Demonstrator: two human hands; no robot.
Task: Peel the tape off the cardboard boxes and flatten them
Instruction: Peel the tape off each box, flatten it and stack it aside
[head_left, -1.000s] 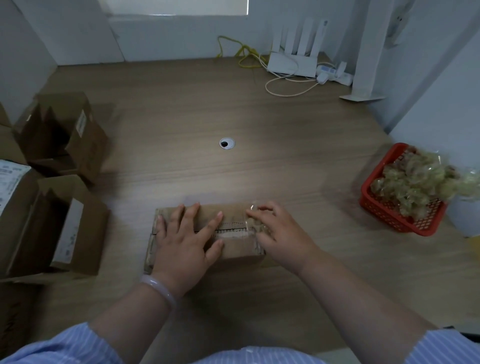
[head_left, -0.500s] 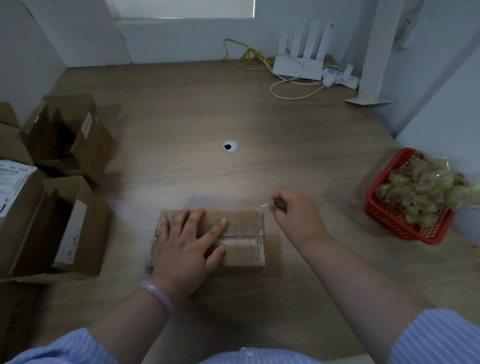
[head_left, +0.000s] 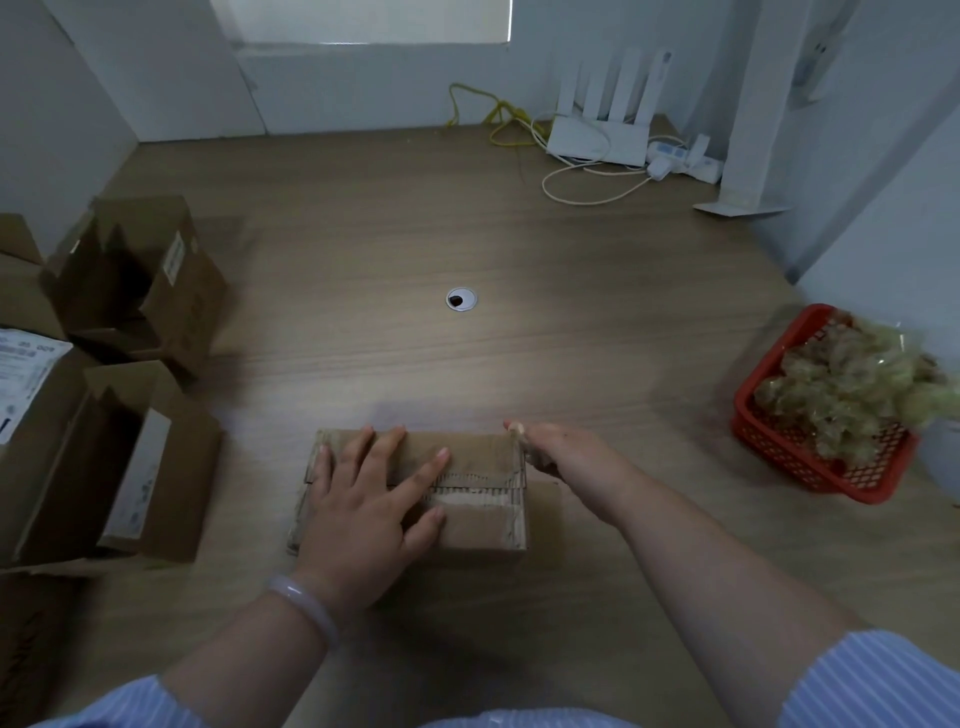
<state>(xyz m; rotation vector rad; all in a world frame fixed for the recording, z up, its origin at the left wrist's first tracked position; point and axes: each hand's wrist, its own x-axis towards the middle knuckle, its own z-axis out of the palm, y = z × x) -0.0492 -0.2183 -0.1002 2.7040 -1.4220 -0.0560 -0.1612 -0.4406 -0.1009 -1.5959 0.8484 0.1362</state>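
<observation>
A small brown cardboard box (head_left: 483, 525) lies on the wooden table (head_left: 519, 249) in front of me, its top seam torn and pale where tape came away. My left hand (head_left: 371, 499) rests flat on the box's left half, fingers spread, pressing down. My right hand (head_left: 558, 457) is at the box's far right corner, with the thumb up and the fingers curled down along the right end. Those fingers are hidden, and I cannot make out any tape in them. A loose flap (head_left: 543, 506) sticks out at the box's right side.
Several opened cardboard boxes (head_left: 130, 457) stand at the left edge. A red basket (head_left: 810, 462) heaped with crumpled tape sits at the right. A cable hole (head_left: 461, 299) marks the table's middle. A white router (head_left: 597, 140) and cables lie at the back.
My right hand pulled away to the right off the top seam, then came back down against the box's right end. My left hand stayed pressed on the box.
</observation>
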